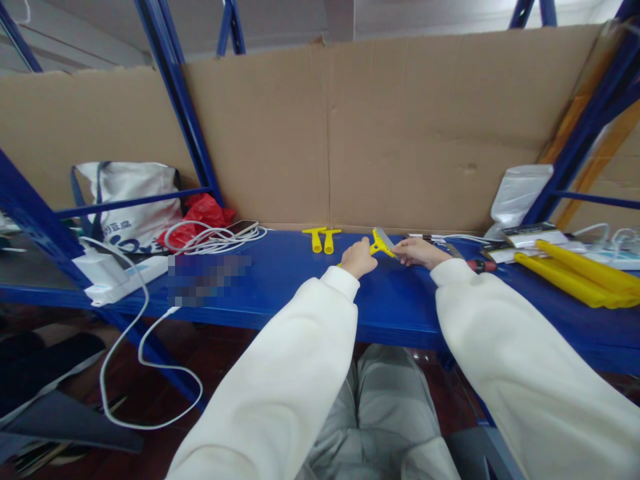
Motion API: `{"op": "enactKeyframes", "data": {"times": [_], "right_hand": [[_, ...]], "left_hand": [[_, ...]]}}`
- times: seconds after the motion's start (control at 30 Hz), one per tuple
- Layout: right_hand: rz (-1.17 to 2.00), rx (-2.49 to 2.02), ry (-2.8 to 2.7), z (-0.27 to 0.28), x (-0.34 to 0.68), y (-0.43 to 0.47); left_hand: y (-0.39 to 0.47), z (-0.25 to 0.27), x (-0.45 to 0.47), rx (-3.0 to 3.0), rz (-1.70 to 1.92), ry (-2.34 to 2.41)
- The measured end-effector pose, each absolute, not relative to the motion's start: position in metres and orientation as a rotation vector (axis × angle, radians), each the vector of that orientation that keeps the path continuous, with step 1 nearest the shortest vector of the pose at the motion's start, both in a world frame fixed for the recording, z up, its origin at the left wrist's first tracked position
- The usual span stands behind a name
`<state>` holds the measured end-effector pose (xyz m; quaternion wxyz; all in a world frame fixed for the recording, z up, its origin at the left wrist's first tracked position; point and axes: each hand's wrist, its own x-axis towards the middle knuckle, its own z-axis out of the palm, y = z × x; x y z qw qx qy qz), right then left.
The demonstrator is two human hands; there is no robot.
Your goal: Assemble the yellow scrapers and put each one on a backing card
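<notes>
A yellow scraper (381, 243) with a greyish blade along its head is held above the blue shelf top. My left hand (359, 259) is closed around its handle. My right hand (419, 253) pinches at the right end of the scraper's head, by the blade; its fingertips partly cover that spot. Left of my hands, two yellow T-shaped handles, one (315, 240) and another (329, 242), stand side by side near the cardboard.
Several long yellow tubes (580, 280) lie at the right, by small boxes (535, 235) and a red-handled tool (483, 266). Coiled white cable (220, 237), a red bag (205, 210) and a power strip (130, 280) are left. Cardboard (400, 133) closes off the back.
</notes>
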<state>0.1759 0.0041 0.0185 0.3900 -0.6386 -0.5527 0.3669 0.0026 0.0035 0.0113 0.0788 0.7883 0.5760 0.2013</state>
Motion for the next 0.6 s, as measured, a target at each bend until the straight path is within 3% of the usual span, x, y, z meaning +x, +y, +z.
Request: {"op": "enactKeyframes", "data": {"times": [0.23, 0.6], "right_hand": [[1.038, -1.554, -1.510, 0.0131, 0.1741, 0.0032], [1.194, -1.496, -1.408, 0.0176, 0.1711, 0.0004]], "left_hand": [[0.0046, 0.0067, -0.0013, 2.651, 0.625, 1.422], [0.0070, 0.0063, -0.0018, 2.679, 0.541, 1.435]]}}
